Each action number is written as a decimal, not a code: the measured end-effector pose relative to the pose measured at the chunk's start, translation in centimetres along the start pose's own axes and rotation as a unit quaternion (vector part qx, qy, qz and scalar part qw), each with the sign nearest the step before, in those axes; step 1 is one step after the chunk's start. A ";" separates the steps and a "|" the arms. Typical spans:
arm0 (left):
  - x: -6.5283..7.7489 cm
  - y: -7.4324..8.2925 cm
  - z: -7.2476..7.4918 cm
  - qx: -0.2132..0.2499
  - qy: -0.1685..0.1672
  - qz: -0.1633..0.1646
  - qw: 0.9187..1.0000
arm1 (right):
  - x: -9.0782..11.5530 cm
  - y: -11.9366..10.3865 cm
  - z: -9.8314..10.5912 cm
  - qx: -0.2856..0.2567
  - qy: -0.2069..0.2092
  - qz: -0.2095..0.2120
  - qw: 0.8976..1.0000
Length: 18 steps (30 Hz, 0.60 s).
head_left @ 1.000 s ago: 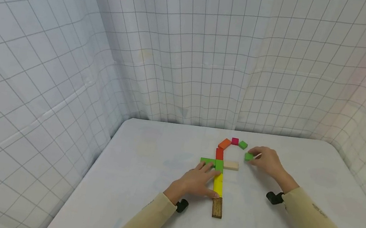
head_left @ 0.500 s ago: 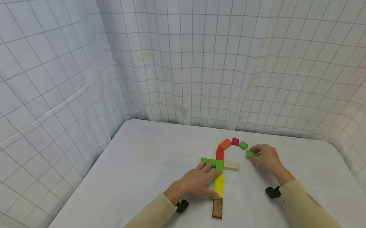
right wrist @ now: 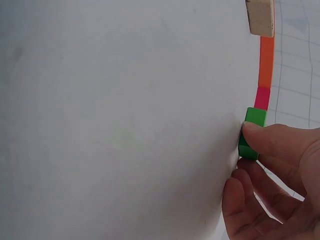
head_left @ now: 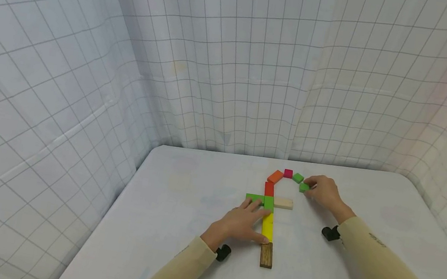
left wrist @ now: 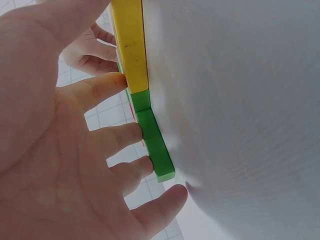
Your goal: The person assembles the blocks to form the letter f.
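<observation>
My right hand (head_left: pixel 324 192) pinches a small green block (head_left: pixel 303 188) between thumb and fingers, close beside another small green block (head_left: pixel 297 177). With fingers spread, my left hand (head_left: pixel 240 223) rests along the yellow block (head_left: pixel 268 228) and a green block (head_left: pixel 255 197). Its thumb tip lies where the yellow meets a dark brown wooden block (head_left: pixel 267 256). In the left wrist view, fingertips touch the sides of the yellow block (left wrist: pixel 132 50) and a longer green block (left wrist: pixel 156 145). From the upright green block (head_left: pixel 268 203), a red (head_left: pixel 269 189), an orange (head_left: pixel 276 176) and a pink block (head_left: pixel 288 173) curve away.
A pale wooden block (head_left: pixel 284 203) sticks out to the right of the column. All blocks lie on a white cloth-covered table (head_left: pixel 179 200). Checked white curtains (head_left: pixel 234 64) surround it at the back and sides.
The right hand has shifted slightly away from me, then a little left, bringing its green block nearer the other small green one. My left hand stays in place.
</observation>
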State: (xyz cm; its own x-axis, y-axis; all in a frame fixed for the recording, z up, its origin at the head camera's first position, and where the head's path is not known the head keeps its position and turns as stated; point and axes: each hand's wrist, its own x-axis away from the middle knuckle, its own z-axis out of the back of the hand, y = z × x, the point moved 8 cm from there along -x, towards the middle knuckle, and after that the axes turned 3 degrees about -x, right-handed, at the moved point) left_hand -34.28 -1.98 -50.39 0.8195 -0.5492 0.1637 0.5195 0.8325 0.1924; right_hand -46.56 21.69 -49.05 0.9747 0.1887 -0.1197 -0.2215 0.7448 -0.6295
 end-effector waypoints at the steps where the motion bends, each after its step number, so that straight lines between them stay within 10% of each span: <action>1: 0.0 0.0 0.0 0.000 0.000 0.000 1.000 | 0.0 0.0 0.0 0.001 0.002 0.000 1.000; 18: 0.0 0.0 -0.1 -0.004 -0.005 0.007 1.000 | -0.3 0.3 -0.1 0.003 0.017 0.005 1.000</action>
State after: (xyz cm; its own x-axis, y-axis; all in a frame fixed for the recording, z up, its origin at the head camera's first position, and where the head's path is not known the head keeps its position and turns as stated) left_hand -34.28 -1.94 -50.51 0.8244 -0.5382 0.1754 0.5101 0.8407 0.1820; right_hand -46.96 21.83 -49.28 0.9729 0.1741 -0.1522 -0.2312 0.7466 -0.6238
